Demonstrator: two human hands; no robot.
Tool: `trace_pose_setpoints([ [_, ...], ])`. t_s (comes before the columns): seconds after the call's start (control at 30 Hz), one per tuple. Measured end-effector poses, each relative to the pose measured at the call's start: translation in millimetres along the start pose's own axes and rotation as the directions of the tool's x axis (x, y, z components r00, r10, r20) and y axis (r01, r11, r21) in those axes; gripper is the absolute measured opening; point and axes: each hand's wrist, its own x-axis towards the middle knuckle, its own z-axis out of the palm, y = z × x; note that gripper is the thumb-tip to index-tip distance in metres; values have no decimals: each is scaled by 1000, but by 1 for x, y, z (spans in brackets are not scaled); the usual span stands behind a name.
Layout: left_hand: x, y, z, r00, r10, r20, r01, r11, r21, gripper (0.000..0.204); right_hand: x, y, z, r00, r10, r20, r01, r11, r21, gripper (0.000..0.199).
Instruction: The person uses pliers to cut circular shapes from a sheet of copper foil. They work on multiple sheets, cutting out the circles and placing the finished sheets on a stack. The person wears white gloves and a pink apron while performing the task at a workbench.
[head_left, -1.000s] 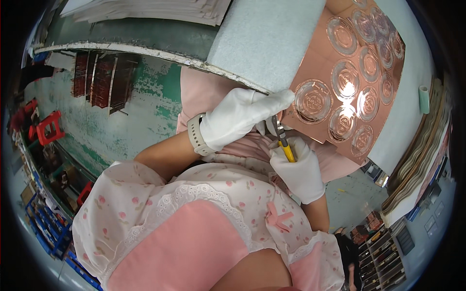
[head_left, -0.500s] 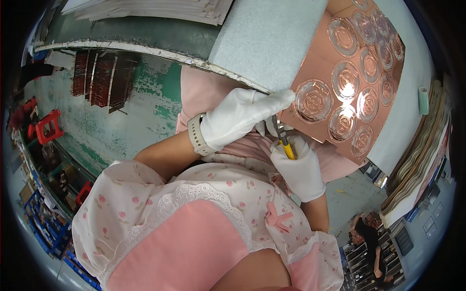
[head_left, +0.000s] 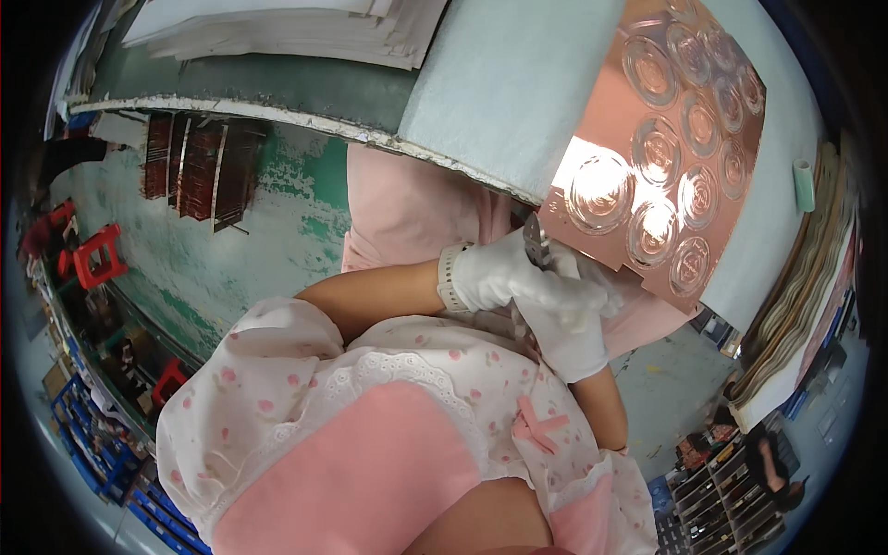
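My gloved right hand [head_left: 566, 340] is closed round pliers [head_left: 535, 239], whose grey metal jaws point up just below the table edge. Over it lies my gloved left hand [head_left: 499, 274], touching the right hand near the pliers; its fingers overlap the right glove and are partly blurred, so their hold cannot be made out. Just beyond both hands, a shiny copper-coloured sheet [head_left: 601, 116] with several embossed round medallions rests on the table, its near corner overhanging the edge. Strong glare covers some medallions. The pliers' handles are hidden by the gloves.
Pale foam padding [head_left: 504, 83] covers the table under the sheet. A stack of white sheets [head_left: 305, 28] lies at the far left. A green roll [head_left: 803, 185] stands at the right. Red stools [head_left: 97, 257] and a rack [head_left: 199, 171] are on the floor at left.
My left hand has left the corner of the copper sheet and moved right and down onto my right hand. The yellow handle of the pliers has gone from view.
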Motion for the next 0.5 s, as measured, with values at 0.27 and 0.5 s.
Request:
trace_pose_setpoints([
  [0.27,4,7,19,955,105,-276,-128,990,-66,27,1,1,1,905,-414,100,402,752,-522,26],
  [0.5,-1,1,12,956,86,-281,-108,992,-64,15,2,-3,4,901,-425,93,407,749,-523,26],
])
